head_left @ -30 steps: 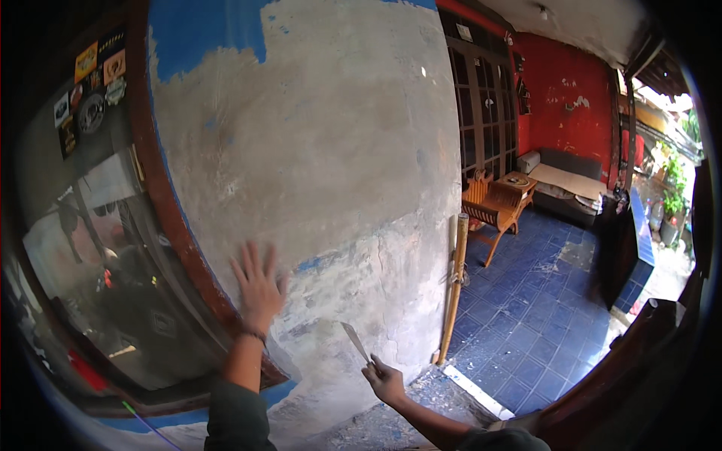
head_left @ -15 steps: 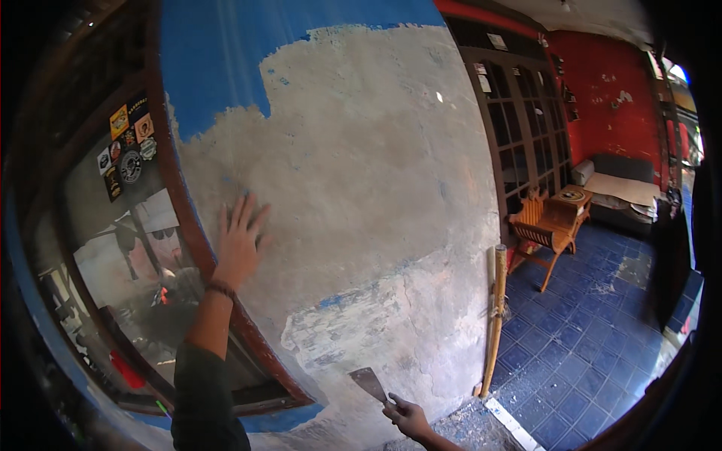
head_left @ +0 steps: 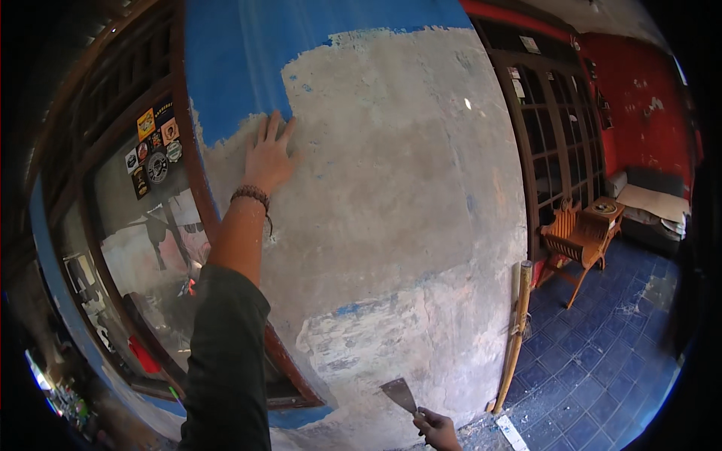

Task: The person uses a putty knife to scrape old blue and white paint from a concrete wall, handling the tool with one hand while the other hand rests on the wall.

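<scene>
My left hand (head_left: pixel 269 159) rests on the wall with its fingers spread, the fingertips reaching the lower edge of the blue paint (head_left: pixel 233 68). Around it the wall (head_left: pixel 376 173) is bare grey plaster, with a whiter, rougher patch lower down. Low in the view, my right hand (head_left: pixel 438 430) is closed around the handle of a scraper (head_left: pixel 400 394). The scraper's flat, flared blade points up and to the left, in front of the lower wall; I cannot tell whether it touches the plaster.
A brown-framed window (head_left: pixel 199 188) with stickers stands left of the wall. A bamboo pole (head_left: pixel 517 331) leans at the wall's right corner. Beyond it are a wooden chair (head_left: pixel 571 239), a small table (head_left: pixel 604 209), a sofa (head_left: pixel 653 192) and blue floor tiles (head_left: pixel 583 361).
My left hand has moved up the plaster to the blue paint's edge. The right hand still holds the scraper, a little lower and farther right in view. The whole view has shifted slightly.
</scene>
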`<move>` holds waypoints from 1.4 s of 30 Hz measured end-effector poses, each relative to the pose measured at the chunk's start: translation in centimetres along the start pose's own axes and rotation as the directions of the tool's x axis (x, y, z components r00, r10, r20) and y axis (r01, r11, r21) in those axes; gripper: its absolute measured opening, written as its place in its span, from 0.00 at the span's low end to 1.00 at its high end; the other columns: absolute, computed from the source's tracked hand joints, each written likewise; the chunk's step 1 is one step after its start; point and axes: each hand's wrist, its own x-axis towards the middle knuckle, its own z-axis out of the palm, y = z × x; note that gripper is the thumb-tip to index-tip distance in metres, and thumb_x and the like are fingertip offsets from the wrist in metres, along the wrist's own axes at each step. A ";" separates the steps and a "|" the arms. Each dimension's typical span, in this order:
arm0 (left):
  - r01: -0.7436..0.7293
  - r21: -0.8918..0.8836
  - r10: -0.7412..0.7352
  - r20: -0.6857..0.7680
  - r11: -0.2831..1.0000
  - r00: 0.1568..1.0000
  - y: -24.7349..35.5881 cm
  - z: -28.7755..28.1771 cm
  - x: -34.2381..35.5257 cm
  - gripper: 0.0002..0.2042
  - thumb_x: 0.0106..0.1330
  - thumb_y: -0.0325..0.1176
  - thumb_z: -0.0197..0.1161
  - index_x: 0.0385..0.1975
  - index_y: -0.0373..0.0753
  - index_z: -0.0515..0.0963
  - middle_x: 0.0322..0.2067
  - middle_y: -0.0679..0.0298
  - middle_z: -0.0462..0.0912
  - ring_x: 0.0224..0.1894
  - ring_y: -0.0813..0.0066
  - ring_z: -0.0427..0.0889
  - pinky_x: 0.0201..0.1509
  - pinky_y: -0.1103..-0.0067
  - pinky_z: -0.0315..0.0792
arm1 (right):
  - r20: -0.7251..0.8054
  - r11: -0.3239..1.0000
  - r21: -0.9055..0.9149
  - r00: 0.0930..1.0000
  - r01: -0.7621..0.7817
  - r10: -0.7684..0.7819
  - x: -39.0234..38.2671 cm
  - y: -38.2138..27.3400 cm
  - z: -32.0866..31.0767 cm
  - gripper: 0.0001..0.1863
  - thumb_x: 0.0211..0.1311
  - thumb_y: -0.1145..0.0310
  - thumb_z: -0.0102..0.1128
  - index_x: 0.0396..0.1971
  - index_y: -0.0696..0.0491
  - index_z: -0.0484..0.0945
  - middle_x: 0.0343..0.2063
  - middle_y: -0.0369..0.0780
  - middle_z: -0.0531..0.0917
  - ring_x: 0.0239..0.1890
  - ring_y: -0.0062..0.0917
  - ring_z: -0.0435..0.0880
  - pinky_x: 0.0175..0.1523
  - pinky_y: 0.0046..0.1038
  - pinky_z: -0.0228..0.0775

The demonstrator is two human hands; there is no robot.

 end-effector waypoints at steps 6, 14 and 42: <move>-0.076 0.022 0.075 0.030 0.997 0.997 1.4 0.5 2.7 0.32 0.70 0.58 0.41 0.71 0.57 0.45 0.73 0.66 0.37 0.74 0.65 0.38 0.75 0.59 0.40 | -0.011 0.978 -0.111 0.984 0.175 -0.178 1.2 -2.7 -1.6 0.22 0.60 0.72 0.63 0.54 0.59 0.74 0.29 0.32 0.82 0.27 0.13 0.75 0.33 0.17 0.68; -0.114 0.053 0.120 -0.133 0.992 0.984 0.5 3.9 1.1 0.33 0.70 0.61 0.32 0.71 0.54 0.41 0.73 0.72 0.37 0.74 0.71 0.35 0.76 0.64 0.30 | -0.098 0.975 0.216 0.994 0.059 -0.038 2.4 -7.8 -1.4 0.25 0.51 0.75 0.70 0.51 0.63 0.76 0.30 0.37 0.83 0.24 0.13 0.77 0.22 0.16 0.67; -0.071 -0.212 -0.070 -0.588 0.975 0.806 -10.4 10.5 -9.7 0.28 0.68 0.53 0.49 0.66 0.51 0.60 0.67 0.53 0.55 0.70 0.57 0.51 0.73 0.57 0.40 | 0.152 -0.149 -0.988 0.136 0.031 -0.979 14.6 -48.1 15.7 0.12 0.58 0.65 0.55 0.39 0.49 0.82 0.22 0.47 0.81 0.24 0.42 0.82 0.31 0.40 0.75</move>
